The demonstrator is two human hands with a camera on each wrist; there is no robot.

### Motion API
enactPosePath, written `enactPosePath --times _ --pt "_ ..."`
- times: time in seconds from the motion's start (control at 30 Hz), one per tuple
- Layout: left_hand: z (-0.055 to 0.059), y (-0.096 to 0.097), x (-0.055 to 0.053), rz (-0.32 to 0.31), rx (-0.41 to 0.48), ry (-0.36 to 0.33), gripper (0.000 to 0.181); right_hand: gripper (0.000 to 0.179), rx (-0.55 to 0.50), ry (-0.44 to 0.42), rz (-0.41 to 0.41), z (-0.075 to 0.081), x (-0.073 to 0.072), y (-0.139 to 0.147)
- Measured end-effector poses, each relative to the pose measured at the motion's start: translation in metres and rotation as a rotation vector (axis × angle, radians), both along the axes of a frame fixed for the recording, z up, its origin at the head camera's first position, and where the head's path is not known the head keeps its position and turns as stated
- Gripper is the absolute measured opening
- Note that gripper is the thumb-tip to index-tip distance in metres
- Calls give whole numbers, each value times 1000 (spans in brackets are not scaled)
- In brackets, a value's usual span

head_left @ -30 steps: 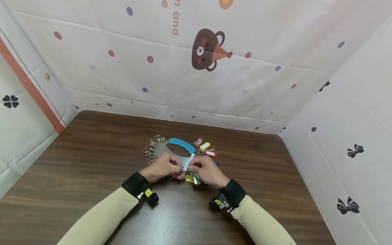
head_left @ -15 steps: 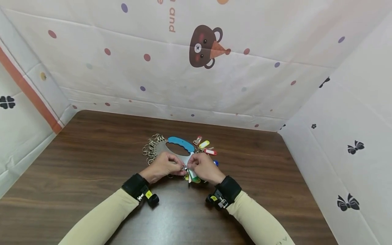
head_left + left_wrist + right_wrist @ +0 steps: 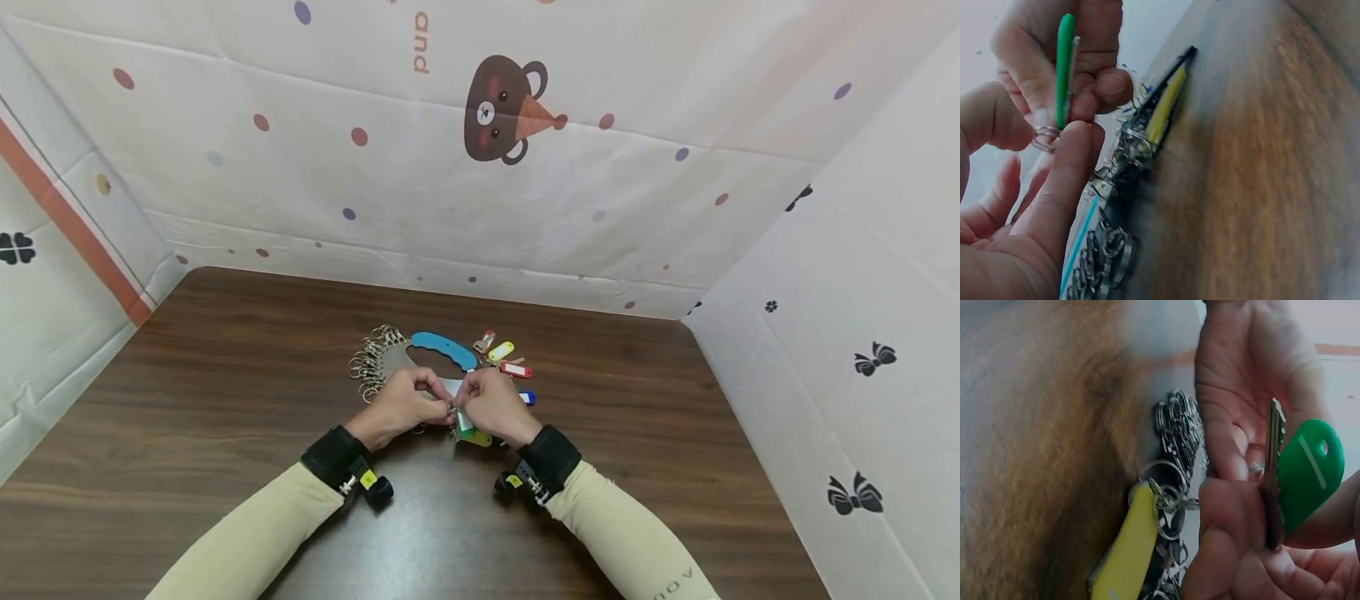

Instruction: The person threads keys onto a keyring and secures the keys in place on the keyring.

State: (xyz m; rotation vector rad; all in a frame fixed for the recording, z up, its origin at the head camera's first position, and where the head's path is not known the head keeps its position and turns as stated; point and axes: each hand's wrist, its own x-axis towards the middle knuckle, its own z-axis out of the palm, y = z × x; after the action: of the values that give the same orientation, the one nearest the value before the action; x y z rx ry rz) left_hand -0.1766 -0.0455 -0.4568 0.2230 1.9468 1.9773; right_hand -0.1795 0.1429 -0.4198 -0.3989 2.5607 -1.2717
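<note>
Both hands meet at the front edge of a grey metal key holder (image 3: pixel 393 360) with a blue grip (image 3: pixel 444 347). The left hand (image 3: pixel 401 407) pinches a split ring (image 3: pixel 1046 137) between thumb and index finger. Facing it, the right hand (image 3: pixel 501 407) pinches a green key tag (image 3: pixel 1313 469) together with a metal key (image 3: pixel 1274 450), close against the left fingertips. In the right wrist view, the tag stands beside the key. Fingers cover the spot where ring, key and tag come together. Just below the hands lies a yellow tag (image 3: pixel 1127 550) among metal rings and clips.
Bare rings and clips (image 3: pixel 367 367) hang along the holder's left edge. On its right lie a yellow tag (image 3: pixel 501 351), a red tag (image 3: pixel 515 369) and a blue tag (image 3: pixel 528 398). Brown wooden table (image 3: pixel 600 375) surrounds them, with printed fabric walls (image 3: pixel 420 183) behind and at the sides.
The right hand has shifted slightly left, closer to the left hand, uncovering more of the blue tag. The green tag has come into view between the hands. The left hand has barely moved.
</note>
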Motion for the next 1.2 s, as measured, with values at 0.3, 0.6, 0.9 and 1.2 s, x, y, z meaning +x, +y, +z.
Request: enactPosePath --times 0.3,0.6,0.9,1.2 --pt "2 0 -2 9 -155 112 7 15 -20 -48 -48 3 -3 -1" --pt "4 -3 -2 -73 -112 144 12 19 -42 47 26 5 0 0" --pt "1 -7 -4 -111 2 71 21 13 -76 107 124 3 1 14" --pt "2 -1 -3 -15 -162 82 7 6 -17 203 289 -2 6 22"
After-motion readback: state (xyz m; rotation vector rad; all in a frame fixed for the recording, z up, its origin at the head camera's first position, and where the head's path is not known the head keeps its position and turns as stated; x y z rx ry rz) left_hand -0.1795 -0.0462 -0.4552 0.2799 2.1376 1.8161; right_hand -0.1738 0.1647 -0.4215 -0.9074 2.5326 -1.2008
